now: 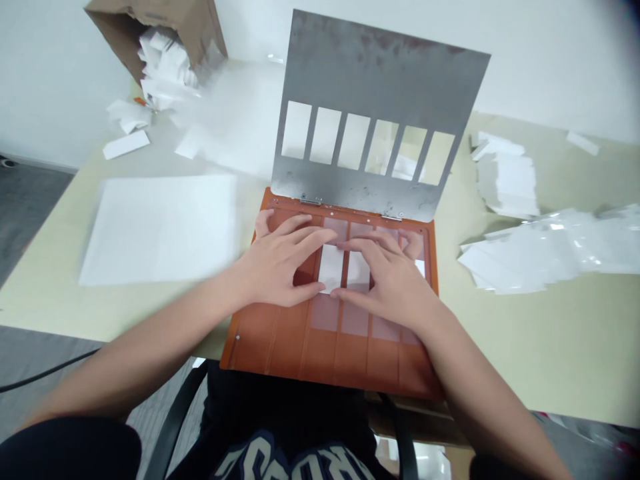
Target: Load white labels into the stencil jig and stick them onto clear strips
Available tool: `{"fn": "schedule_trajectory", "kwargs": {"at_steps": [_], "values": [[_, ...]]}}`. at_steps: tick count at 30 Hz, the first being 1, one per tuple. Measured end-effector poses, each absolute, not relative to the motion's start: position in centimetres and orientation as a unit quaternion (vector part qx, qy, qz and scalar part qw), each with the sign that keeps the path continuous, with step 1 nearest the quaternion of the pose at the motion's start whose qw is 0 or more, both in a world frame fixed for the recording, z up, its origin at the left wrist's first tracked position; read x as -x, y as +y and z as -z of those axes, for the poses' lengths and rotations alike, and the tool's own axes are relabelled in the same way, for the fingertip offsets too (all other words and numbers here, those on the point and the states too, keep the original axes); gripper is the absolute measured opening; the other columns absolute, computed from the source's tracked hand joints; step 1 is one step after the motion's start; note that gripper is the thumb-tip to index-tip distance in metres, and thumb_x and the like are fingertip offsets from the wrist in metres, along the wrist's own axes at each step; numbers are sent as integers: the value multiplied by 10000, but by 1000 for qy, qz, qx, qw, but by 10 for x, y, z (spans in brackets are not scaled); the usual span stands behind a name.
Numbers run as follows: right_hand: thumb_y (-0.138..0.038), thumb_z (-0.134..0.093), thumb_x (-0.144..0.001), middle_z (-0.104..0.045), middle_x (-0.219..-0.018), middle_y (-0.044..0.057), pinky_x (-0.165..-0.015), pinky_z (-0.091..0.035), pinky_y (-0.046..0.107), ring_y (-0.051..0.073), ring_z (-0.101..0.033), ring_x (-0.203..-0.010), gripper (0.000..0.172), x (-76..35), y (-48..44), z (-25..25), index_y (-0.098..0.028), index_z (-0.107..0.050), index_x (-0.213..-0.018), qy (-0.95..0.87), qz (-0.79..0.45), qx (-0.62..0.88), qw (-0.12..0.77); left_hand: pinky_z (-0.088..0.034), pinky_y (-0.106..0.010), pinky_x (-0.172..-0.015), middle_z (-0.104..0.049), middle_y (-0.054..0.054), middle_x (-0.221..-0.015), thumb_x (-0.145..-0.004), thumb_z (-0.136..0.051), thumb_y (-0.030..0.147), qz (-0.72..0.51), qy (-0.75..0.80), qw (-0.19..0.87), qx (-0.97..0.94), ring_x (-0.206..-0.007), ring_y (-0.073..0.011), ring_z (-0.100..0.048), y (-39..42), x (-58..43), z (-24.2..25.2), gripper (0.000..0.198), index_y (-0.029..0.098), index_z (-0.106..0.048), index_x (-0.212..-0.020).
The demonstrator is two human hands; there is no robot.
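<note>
An orange board [287,333] with shallow lengthwise channels lies at the table's front edge. Across several channels lie thin translucent pinkish strips [325,312], and small white cards rest on them. One white card [331,269] sits between my two hands. My left hand [280,263] is spread over the board, thumb and index fingertips at the card's left corners. From the other side, my right hand [393,277] has its thumb and index fingertips near the card's right corners, fingers apart. Beneath it a second white card [358,270] is partly covered; another card [420,268] shows at the right.
A hinged metal plate [380,73] with rectangular windows stands raised behind the board. White sheets [160,230] lie left, and a cardboard box [197,30] spills white pieces at the back left. Stacked white cards [515,183] and plastic-wrapped cards [545,250] lie right.
</note>
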State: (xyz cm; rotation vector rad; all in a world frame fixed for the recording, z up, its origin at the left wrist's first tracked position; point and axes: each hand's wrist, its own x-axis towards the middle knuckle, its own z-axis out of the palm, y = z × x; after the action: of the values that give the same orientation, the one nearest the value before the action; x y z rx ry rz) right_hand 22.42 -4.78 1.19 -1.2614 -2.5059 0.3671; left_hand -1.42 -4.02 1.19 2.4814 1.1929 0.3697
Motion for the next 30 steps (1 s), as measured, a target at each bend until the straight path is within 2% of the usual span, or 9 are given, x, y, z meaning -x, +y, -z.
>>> {"fn": "schedule_trajectory", "kwargs": {"at_steps": [6, 11, 16, 18, 21, 23, 25, 27, 30], "values": [[-598, -622, -859, -678, -1230, 140, -1028, -249, 603, 369, -548, -1212, 532, -224, -48, -12, -214, -549, -1219, -879, -97, 445, 142, -107, -672, -1104, -633, -93, -1359, -841, -601, 538, -143, 404, 148, -891, -1318, -393, -474, -39, 14, -11, 522, 260, -588, -1282], [-566, -618, -878, -665, -1274, 138, -1054, -232, 616, 362, -531, -1247, 522, -225, -51, -15, -227, -522, -1263, -884, -109, 435, 132, -149, -662, -1095, -638, -93, -1351, -861, -612, 518, -147, 389, 110, -903, -1325, -388, -470, -38, 15, -8, 416, 260, -669, -1182], [-722, -662, -748, -431, -1546, 156, -1108, -147, 667, 404, -367, -1400, 918, -221, -58, -20, -224, -359, -1457, -902, -125, 406, 69, -145, -694, -1099, -634, -85, -1359, -876, -604, 499, -132, 390, 97, -906, -1348, -403, -442, -40, 15, -12, 370, 237, -690, -1123], [-729, -684, -718, -382, -1576, 160, -1100, -136, 686, 418, -331, -1419, 964, -220, -60, -19, -213, -350, -1461, -903, -120, 408, 57, -137, -692, -1110, -622, -76, -1378, -915, -560, 492, -122, 395, 97, -905, -1363, -395, -427, -41, 15, -14, 362, 234, -689, -1134], [-625, -681, -800, -441, -1542, 140, -1100, -172, 644, 382, -363, -1405, 745, -219, -59, -16, -208, -441, -1368, -903, -105, 409, 84, -110, -707, -1114, -615, -86, -1388, -869, -542, 691, -123, 387, 107, -907, -1361, -411, -420, -41, 15, -15, 575, 244, -669, -1208], [-527, -665, -860, -527, -1475, 114, -1102, -189, 603, 357, -405, -1376, 486, -220, -57, -14, -219, -540, -1215, -903, -85, 402, 122, -102, -724, -1108, -621, -115, -1375, -694, -559, 879, -130, 375, 117, -910, -1345, -447, -421, -40, 16, -14, 843, 238, -664, -1232], [-452, -655, -893, -603, -1394, 84, -1098, -195, 574, 341, -448, -1338, 267, -221, -55, -12, -231, -595, -1029, -905, -67, 391, 157, -111, -729, -1105, -625, -135, -1364, -584, -578, 937, -129, 371, 123, -912, -1340, -464, -419, -39, 17, -13, 966, 227, -664, -1234], [-412, -639, -918, -639, -1344, 62, -1085, -203, 557, 330, -484, -1300, 183, -221, -53, -10, -233, -606, -907, -906, -53, 383, 173, -127, -725, -1102, -629, -133, -1357, -616, -621, 892, -131, 371, 117, -912, -1331, -454, -434, -38, 16, -12, 896, 224, -672, -1211], [-361, -576, -967, -657, -1318, 46, -1066, -210, 539, 314, -502, -1274, 169, -221, -53, -10, -235, -626, -866, -904, -46, 387, 177, -152, -717, -1086, -633, -116, -1352, -771, -649, 734, -137, 375, 103, -911, -1317, -426, -459, -39, 15, -11, 649, 222, -685, -1169]]}}
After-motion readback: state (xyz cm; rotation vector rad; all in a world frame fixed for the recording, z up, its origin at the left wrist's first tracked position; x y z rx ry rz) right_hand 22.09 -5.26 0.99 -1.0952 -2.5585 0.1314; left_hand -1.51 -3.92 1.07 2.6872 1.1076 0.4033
